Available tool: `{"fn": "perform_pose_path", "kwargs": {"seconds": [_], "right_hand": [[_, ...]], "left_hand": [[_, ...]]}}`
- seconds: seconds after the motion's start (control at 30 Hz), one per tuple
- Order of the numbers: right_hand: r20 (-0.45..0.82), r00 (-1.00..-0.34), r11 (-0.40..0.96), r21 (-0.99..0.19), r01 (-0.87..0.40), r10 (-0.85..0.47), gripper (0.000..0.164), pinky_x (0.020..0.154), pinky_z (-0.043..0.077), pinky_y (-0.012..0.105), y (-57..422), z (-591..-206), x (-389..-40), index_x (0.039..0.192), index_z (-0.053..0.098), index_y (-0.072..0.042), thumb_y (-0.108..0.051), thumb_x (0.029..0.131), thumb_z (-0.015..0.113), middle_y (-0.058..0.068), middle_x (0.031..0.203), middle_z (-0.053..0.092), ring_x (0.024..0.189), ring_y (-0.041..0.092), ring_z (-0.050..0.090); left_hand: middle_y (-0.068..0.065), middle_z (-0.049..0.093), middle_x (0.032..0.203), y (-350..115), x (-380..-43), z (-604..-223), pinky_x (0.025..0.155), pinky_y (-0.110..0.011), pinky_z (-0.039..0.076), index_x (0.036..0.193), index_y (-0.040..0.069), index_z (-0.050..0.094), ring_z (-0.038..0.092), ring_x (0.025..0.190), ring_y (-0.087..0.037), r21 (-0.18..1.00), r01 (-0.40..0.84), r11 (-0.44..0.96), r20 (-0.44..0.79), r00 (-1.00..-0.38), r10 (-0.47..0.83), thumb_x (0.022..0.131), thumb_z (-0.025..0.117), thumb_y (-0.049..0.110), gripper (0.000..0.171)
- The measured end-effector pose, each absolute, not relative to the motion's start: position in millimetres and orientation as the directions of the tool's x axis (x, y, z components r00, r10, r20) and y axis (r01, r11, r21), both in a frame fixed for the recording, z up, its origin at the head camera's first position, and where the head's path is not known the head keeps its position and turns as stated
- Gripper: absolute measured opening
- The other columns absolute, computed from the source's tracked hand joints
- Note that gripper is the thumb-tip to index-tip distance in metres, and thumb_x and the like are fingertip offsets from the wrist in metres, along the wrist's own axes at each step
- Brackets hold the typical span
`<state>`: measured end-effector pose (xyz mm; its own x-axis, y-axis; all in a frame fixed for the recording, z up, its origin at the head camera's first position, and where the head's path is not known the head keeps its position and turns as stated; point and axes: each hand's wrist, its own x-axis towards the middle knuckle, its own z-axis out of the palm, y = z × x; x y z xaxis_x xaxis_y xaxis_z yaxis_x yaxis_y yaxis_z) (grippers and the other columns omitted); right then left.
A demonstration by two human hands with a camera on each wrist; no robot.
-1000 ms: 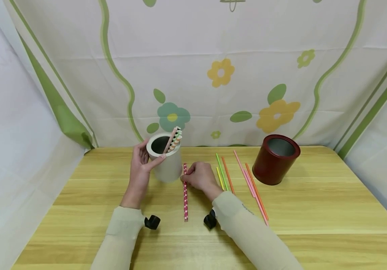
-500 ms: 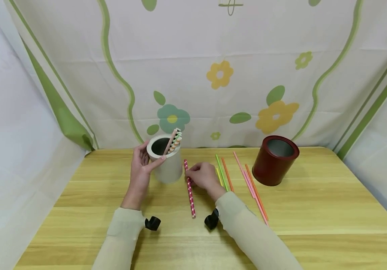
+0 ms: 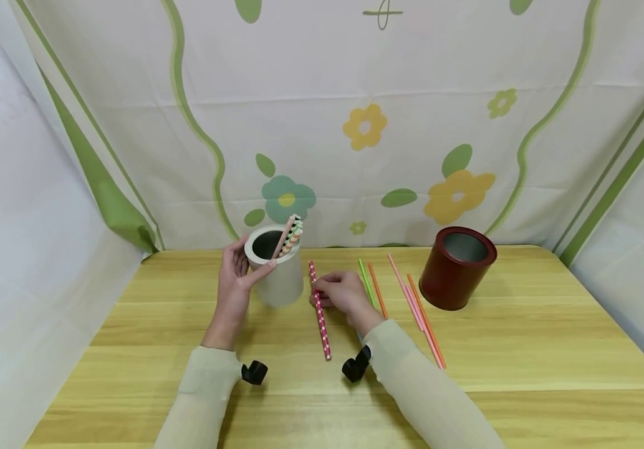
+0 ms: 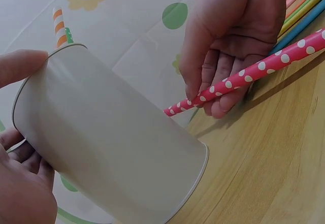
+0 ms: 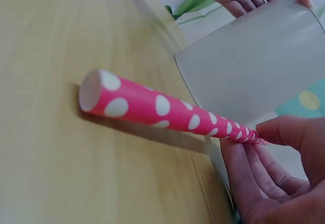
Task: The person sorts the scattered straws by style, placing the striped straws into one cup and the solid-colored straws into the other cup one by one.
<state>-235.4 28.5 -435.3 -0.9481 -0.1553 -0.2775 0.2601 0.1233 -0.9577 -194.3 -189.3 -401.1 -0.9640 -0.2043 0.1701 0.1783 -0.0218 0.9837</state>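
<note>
My left hand [image 3: 233, 292] holds the upright white canister [image 3: 280, 285] from its left side, thumb near the rim and fingers round the back. Several striped paper straws [image 3: 290, 238] lean inside it, their tops above the rim. Just right of the canister, my right hand [image 3: 346, 294] pinches a pink paper straw with white dots [image 3: 323, 329] between thumb and fingers. In the right wrist view the near end of this dotted straw [image 5: 132, 102] lies close over the wood. The left wrist view shows the right thumb and fingers [image 4: 223, 104] on the straw, behind the canister wall [image 4: 111, 132].
A dark red canister [image 3: 456, 274] stands at the right on the wooden table [image 3: 546, 337]. Between it and my right hand lie thin straws: a green one [image 3: 365, 277], orange ones [image 3: 425, 318] and pink ones [image 3: 397, 274]. A patterned cloth [image 3: 322, 137] hangs behind the table.
My right hand has shifted slightly right with the dotted straw, whose near end has swung right. The left hand and white canister stay in place.
</note>
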Motion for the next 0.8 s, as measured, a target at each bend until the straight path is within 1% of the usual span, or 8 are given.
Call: {"fn": "perform_pose_path", "kwargs": {"seconds": [0.2,0.4,0.5,0.6,0.7,0.8], "right_hand": [[-0.239,-0.961,0.001,-0.971,0.241,-0.137,0.026,0.081,0.069,0.031,29.4,-431.1,-236.1,0.124,0.071,0.007,-0.008,0.103,0.069,0.02,0.11,0.077,0.084,0.016,0.077],[-0.172,-0.98,-0.137,-0.973,0.185,-0.101,0.03,0.082,0.068,0.029,32.3,-416.4,-235.6,0.13,0.068,0.012,-0.002,0.103,0.068,0.026,0.113,0.077,0.082,0.014,0.076],[-0.149,-0.985,-0.17,-0.972,0.161,-0.081,0.031,0.083,0.067,0.026,35.1,-407.8,-235.2,0.132,0.067,0.01,-0.002,0.104,0.067,0.022,0.11,0.078,0.084,0.013,0.076],[-0.123,-0.991,-0.21,-0.969,0.131,-0.054,0.031,0.086,0.067,0.027,37.3,-398.1,-234.4,0.133,0.066,0.008,-0.003,0.105,0.067,0.016,0.109,0.078,0.086,0.012,0.077],[-0.083,-0.996,-0.255,-0.963,0.085,-0.019,0.031,0.09,0.067,0.029,39.6,-386.9,-232.5,0.134,0.065,0.006,-0.005,0.106,0.066,0.016,0.113,0.076,0.091,0.015,0.078],[-0.028,-0.999,-0.272,-0.962,0.021,0.02,0.029,0.094,0.067,0.032,41.9,-373.0,-229.2,0.134,0.066,0.001,-0.008,0.106,0.067,0.018,0.119,0.074,0.1,0.022,0.078]], "left_hand": [[-0.005,0.039,0.169,-189.5,-194.9,-401.3,0.139,-0.033,0.02,0.163,0.011,0.031,0.031,0.163,-0.016,0.984,0.176,-0.024,0.167,-0.965,-0.202,0.096,0.078,0.008,0.082],[-0.005,0.039,0.169,-189.5,-194.9,-400.2,0.139,-0.033,0.02,0.163,0.011,0.031,0.031,0.163,-0.016,0.984,0.176,-0.02,0.168,-0.965,-0.203,0.096,0.079,0.008,0.082],[-0.005,0.04,0.168,-189.4,-194.7,-400.0,0.139,-0.033,0.02,0.163,0.011,0.032,0.032,0.162,-0.016,0.984,0.176,-0.023,0.167,-0.964,-0.206,0.096,0.079,0.007,0.082],[-0.005,0.04,0.169,-189.5,-194.4,-399.6,0.139,-0.034,0.021,0.163,0.01,0.032,0.032,0.162,-0.016,0.984,0.175,-0.027,0.166,-0.964,-0.207,0.096,0.079,0.007,0.082],[-0.006,0.039,0.169,-189.6,-194.1,-399.1,0.139,-0.034,0.021,0.163,0.009,0.031,0.032,0.162,-0.017,0.984,0.175,-0.032,0.165,-0.965,-0.205,0.096,0.079,0.006,0.083],[-0.005,0.04,0.168,-189.4,-195.3,-400.2,0.138,-0.034,0.021,0.163,0.01,0.031,0.033,0.162,-0.017,0.984,0.177,-0.034,0.166,-0.964,-0.206,0.096,0.079,0.006,0.082]]}}
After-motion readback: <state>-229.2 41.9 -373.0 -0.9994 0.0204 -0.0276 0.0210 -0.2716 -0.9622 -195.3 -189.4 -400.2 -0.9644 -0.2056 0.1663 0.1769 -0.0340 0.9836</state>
